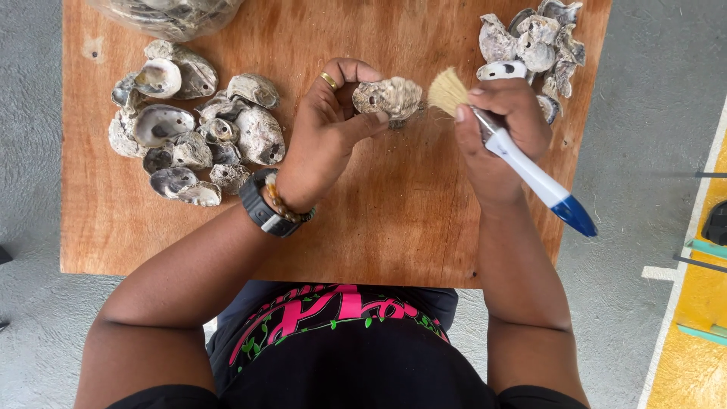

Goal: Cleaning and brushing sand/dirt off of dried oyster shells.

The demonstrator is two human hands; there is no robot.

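Note:
My left hand point(327, 129) grips a rough grey oyster shell point(390, 97) above the middle of the wooden board point(379, 220). In my right hand point(503, 125) is a paintbrush point(530, 170) with a white and blue handle. Its pale bristles point(447, 91) point left and nearly touch the shell's right edge. The handle slants down to the right past my wrist.
A heap of several oyster shells point(193, 132) lies at the board's left. Another shell pile point(534, 42) sits at the top right corner. A clear plastic bag of shells point(170, 15) rests at the top edge. Grey floor surrounds the board, with a yellow surface point(697, 303) at right.

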